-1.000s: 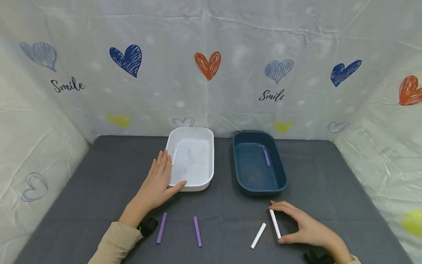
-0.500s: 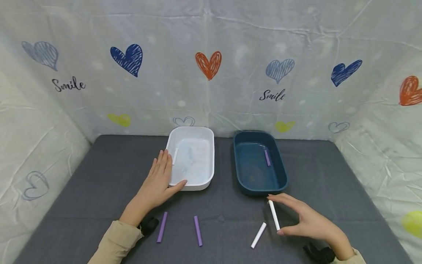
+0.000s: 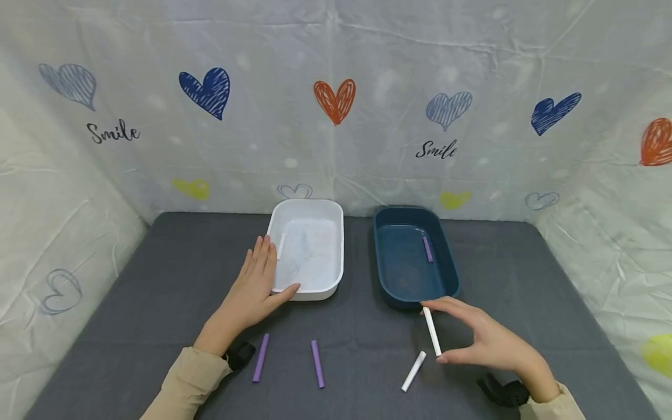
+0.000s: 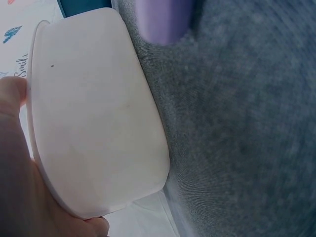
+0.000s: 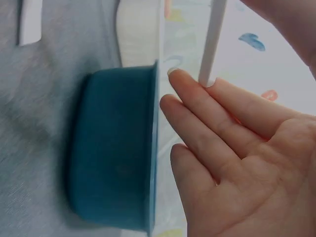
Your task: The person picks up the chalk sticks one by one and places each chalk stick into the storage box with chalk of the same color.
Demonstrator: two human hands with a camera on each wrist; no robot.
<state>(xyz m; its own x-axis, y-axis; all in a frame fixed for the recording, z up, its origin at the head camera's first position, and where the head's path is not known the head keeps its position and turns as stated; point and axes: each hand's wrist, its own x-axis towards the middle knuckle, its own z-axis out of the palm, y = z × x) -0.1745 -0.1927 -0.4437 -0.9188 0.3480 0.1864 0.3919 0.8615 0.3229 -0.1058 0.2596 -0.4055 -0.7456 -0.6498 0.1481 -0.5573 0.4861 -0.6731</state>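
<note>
My right hand (image 3: 490, 341) pinches a white chalk stick (image 3: 432, 331) by its two ends, thumb below and fingertips above, just in front of the dark blue basin (image 3: 379, 256). The right wrist view shows the held stick's end against the fingertips, beside the basin's wall (image 5: 113, 148). With straight fingers, my left hand (image 3: 247, 297) rests along the left rim of the white basin (image 3: 342, 251), its thumb at the near rim. One white chalk lies inside that basin, partly seen past the fingers; a purple chalk (image 3: 427, 249) lies in the blue one.
A second white chalk (image 3: 413, 371) lies on the grey cloth, left of my right hand. Two purple chalks, a left one (image 3: 261, 358) and a right one (image 3: 317, 364), lie near the front. A white printed curtain (image 3: 378, 163) stands behind the basins.
My right hand has lifted the white chalk and carried it away from me, up to the near edge of the blue basin. The left hand stays on the white basin.
</note>
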